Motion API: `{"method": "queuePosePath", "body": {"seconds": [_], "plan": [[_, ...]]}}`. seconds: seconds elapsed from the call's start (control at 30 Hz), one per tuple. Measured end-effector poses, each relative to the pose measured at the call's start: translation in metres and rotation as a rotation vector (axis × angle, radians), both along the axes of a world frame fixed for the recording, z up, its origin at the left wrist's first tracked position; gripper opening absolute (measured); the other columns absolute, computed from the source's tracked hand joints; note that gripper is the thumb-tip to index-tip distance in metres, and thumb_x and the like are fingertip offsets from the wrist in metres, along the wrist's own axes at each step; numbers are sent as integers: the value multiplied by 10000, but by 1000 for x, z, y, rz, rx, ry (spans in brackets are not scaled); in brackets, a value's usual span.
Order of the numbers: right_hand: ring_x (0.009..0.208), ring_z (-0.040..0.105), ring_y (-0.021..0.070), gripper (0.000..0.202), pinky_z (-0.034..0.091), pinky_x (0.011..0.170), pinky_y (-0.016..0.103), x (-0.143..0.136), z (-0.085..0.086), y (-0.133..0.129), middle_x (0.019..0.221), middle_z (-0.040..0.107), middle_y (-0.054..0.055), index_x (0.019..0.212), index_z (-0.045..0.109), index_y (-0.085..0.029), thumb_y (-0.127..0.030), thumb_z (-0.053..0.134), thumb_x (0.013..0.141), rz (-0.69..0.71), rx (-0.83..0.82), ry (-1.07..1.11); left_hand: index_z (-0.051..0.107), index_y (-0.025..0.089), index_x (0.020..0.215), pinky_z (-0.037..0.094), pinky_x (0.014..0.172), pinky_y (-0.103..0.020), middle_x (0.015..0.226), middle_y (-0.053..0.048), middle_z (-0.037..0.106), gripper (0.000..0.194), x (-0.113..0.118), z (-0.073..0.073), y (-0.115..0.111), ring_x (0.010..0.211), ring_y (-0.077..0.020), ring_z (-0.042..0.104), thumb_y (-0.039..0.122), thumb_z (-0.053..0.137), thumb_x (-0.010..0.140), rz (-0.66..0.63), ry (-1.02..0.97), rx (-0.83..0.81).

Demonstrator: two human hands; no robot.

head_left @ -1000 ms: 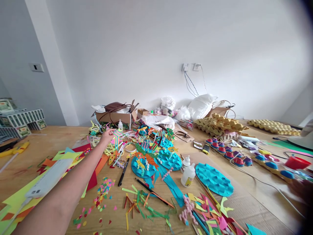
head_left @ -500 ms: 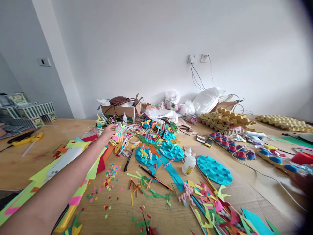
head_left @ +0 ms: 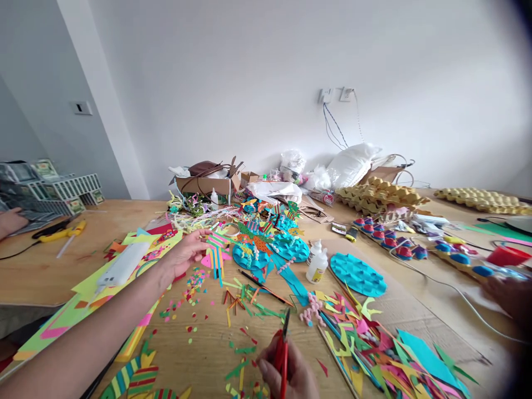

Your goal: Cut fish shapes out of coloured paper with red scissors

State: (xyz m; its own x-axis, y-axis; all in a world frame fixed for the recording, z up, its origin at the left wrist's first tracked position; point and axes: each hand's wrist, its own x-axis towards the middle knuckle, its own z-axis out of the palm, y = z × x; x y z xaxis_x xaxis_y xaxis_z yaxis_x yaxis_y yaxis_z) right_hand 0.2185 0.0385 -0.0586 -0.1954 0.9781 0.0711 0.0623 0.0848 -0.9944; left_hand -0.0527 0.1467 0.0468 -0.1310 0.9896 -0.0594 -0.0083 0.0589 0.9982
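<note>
Head cam: L hand [head_left: 189,252] pinched striped paper cutout [head_left: 216,244], well left of front white bottle [head_left: 317,267]. R hand [head_left: 293,368] gripped red-handled scissors [head_left: 284,359] nearer viewer than bottle; teal oval tray [head_left: 358,275] lay just right of it.

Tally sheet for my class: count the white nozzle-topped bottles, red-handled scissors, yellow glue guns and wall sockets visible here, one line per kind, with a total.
White nozzle-topped bottles: 3
Red-handled scissors, in the right hand: 1
Yellow glue gun: 1
Wall sockets: 2
Total: 7
</note>
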Motion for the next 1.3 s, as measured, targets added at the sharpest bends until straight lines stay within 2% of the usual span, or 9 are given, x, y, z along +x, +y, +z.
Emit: {"method": "queuePosePath", "body": {"seconds": [0.1,0.23,0.37,0.57,0.67,0.77,1.03,1.2,1.3], "plan": [[566,531,141,358,415,531,233,11,27,4,697,631,46,754,547,-178,-501,666,659,-52,-56,162,525,198,979,243,330,-132,701,52,537,334,27,4,-23,383,-4,347,145,637,668,-99,-43,-9],[584,511,145,301,402,517,237,33,63,17,746,640,51,760,563,-177,-419,707,652,-174,-53,177,531,214,987,228,333,-132,761,36,548,336,60,15,-50,384,2,324,171,627,668,-239,-45,-57],[587,489,139,311,379,534,240,47,81,33,732,644,39,773,561,-175,-412,717,645,-228,-51,249,518,212,1015,211,331,-140,777,34,559,362,87,24,-66,383,-1,317,164,625,672,-355,14,-104],[541,445,106,272,328,514,227,39,80,44,689,596,1,795,523,-175,-368,688,697,15,-142,379,417,226,1133,308,424,-175,731,48,568,487,111,18,-69,500,-67,474,212,612,687,-467,147,-80],[530,421,96,269,307,510,216,35,81,42,610,516,-41,791,520,-173,-334,704,680,59,-148,366,425,219,1109,397,583,-221,682,65,536,475,114,11,-66,621,-107,548,182,610,672,-471,160,-24],[578,438,101,285,326,535,212,31,85,40,664,514,-40,774,513,-172,-285,732,630,86,-153,341,443,218,1087,414,635,-259,687,55,545,459,116,5,-65,662,-135,575,201,618,663,-486,168,-16],[517,383,88,271,300,489,195,19,85,36,566,420,-83,695,487,-179,-163,703,533,-2,-210,320,474,205,1069,435,644,-257,679,56,537,453,122,0,-63,657,-132,564,193,622,641,-477,181,-18],[520,385,87,260,302,490,194,22,82,38,586,410,-84,726,475,-189,-178,676,562,-113,-168,346,546,206,1024,354,455,-207,723,20,584,324,108,-6,-67,576,-124,521,297,587,716,-411,213,-28],[527,389,92,264,308,495,197,24,78,39,587,406,-82,751,473,-190,-211,679,588,-171,-138,353,593,185,902,397,544,-227,752,-8,632,220,105,-15,-73,683,-158,566,300,601,715,-389,206,-27]]}}
